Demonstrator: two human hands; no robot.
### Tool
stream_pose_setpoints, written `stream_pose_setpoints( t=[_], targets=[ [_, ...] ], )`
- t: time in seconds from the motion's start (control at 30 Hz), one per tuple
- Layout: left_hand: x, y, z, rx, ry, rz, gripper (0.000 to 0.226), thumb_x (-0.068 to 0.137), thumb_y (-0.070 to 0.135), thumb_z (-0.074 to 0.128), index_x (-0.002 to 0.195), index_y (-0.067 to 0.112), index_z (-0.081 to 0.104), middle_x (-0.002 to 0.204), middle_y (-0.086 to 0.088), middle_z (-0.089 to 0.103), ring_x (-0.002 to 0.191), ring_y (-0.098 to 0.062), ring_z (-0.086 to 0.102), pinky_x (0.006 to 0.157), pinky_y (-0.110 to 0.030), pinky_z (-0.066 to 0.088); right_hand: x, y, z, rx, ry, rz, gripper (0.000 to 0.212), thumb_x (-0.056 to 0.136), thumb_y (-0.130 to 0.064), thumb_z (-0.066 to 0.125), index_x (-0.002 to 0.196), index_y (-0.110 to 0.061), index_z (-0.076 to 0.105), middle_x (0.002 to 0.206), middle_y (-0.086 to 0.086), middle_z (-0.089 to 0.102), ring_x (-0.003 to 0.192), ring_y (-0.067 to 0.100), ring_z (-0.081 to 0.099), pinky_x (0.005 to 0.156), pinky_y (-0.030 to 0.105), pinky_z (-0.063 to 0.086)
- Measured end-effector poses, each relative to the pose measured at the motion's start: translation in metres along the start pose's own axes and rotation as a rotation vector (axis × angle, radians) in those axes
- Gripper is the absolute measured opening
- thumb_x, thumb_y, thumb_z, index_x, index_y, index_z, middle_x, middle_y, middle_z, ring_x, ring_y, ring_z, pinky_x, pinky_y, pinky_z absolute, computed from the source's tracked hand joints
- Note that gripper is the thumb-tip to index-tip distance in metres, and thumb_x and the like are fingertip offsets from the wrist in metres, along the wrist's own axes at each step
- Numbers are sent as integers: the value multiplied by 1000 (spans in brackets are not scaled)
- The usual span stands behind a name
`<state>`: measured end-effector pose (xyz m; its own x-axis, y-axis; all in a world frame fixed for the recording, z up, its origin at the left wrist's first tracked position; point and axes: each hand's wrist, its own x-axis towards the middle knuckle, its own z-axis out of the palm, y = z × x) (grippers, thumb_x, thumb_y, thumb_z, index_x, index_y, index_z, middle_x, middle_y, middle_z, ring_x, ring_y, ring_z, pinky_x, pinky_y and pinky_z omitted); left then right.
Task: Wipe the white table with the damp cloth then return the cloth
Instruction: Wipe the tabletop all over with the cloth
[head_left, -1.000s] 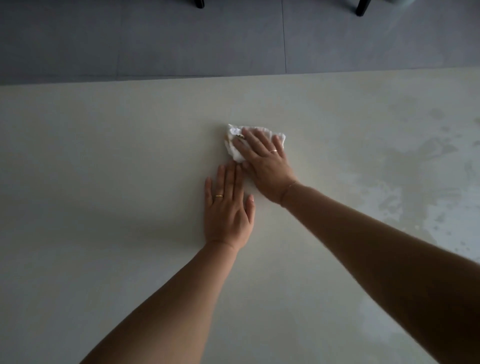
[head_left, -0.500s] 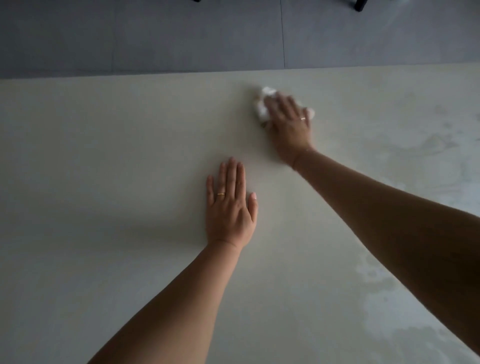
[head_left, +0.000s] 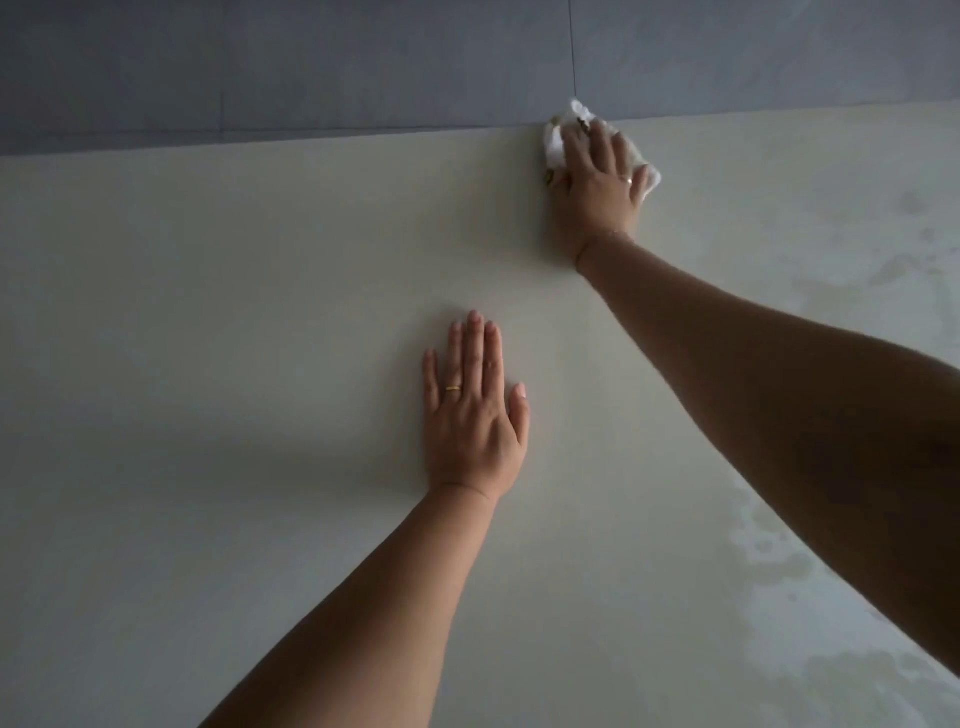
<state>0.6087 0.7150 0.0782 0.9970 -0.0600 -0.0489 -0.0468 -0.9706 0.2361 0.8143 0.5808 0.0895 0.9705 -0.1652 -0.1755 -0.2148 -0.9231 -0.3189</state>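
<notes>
The white table fills most of the view. A crumpled white cloth lies at the table's far edge, partly over it. My right hand presses down on the cloth with fingers spread and mostly straight, arm stretched far forward. Only the cloth's left side and a right corner show around the fingers. My left hand rests flat on the table's middle, fingers straight and together, holding nothing.
Wet streaks and patches shine on the table's right side, both near and far. Beyond the far edge lies grey tiled floor.
My right hand has pushed the cloth away from the left hand, up and to the right, until it reached the table's far edge. The left hand has stayed in place.
</notes>
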Motion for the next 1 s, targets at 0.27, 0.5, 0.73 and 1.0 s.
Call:
stream_pose_setpoints(
  t=[0.27,0.5,0.73,1.0],
  targets=[
    [-1,0,-2,4,-15,-4,62,93,34,33,147,6,27,155,-12,24,144,-25,21,117,-48,17,-6,-27,12,-83,-83,-459,50,99,-33,34,148,-30,24,157,-3,18,145,21,11,114,46,4],
    [-1,0,-1,4,-20,-3,62,92,34,34,148,6,26,156,-11,23,144,-25,19,116,-49,18,-3,-36,12,-34,-28,-194,51,97,-32,34,147,-30,24,158,0,14,145,26,7,114,53,2],
    [-1,-1,0,6,-5,6,62,92,34,34,147,6,26,155,-12,25,144,-25,22,116,-48,15,9,29,-9,-39,-11,-193,52,98,-35,35,148,-32,23,158,-2,14,145,21,9,115,47,1],
    [0,0,0,20,-3,5,62,92,34,34,147,5,28,154,-13,27,143,-27,24,115,-47,15,-31,19,1,-42,-43,-362,51,98,-30,37,148,-28,24,158,1,15,146,25,8,116,45,0]
  ],
)
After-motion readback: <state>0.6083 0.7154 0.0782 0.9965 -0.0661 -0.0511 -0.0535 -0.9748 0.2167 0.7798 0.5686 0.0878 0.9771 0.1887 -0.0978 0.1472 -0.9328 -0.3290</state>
